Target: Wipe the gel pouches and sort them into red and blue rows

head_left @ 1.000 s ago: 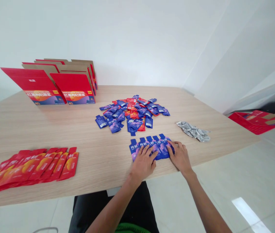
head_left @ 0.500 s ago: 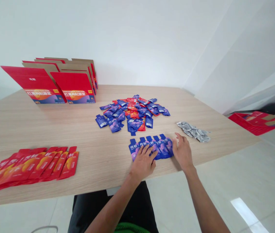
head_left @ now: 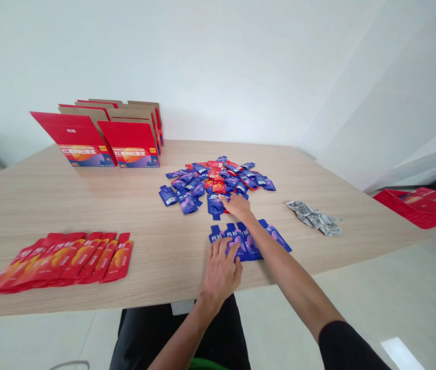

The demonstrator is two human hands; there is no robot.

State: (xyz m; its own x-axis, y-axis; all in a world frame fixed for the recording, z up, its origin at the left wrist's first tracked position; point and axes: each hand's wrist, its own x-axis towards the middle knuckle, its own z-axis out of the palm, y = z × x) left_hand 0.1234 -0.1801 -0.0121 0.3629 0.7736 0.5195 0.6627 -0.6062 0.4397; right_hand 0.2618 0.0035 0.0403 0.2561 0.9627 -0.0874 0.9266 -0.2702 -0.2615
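My left hand (head_left: 221, 271) rests, fingers spread, on the left end of a row of overlapping blue pouches (head_left: 252, 250) near the table's front edge. My right hand (head_left: 238, 206) is stretched across that row to the near side of a mixed pile. Its fingers are extended, with the fingertips at a blue pouch (head_left: 213, 202); no firm grip shows. Behind the hand lies the pile of blue and red pouches (head_left: 218, 176). My right forearm covers part of the row.
A fanned row of red pouches (head_left: 63, 259) lies at the table's front left. Open red cartons (head_left: 133, 144) stand at the back left. Crumpled grey-and-white striped material (head_left: 314, 217) lies to the right. Beyond the table's right edge is another red box (head_left: 418, 205).
My right hand has moved from the right end of the blue row forward and left to the pile. My left hand stays at the row. The view has shifted slightly.
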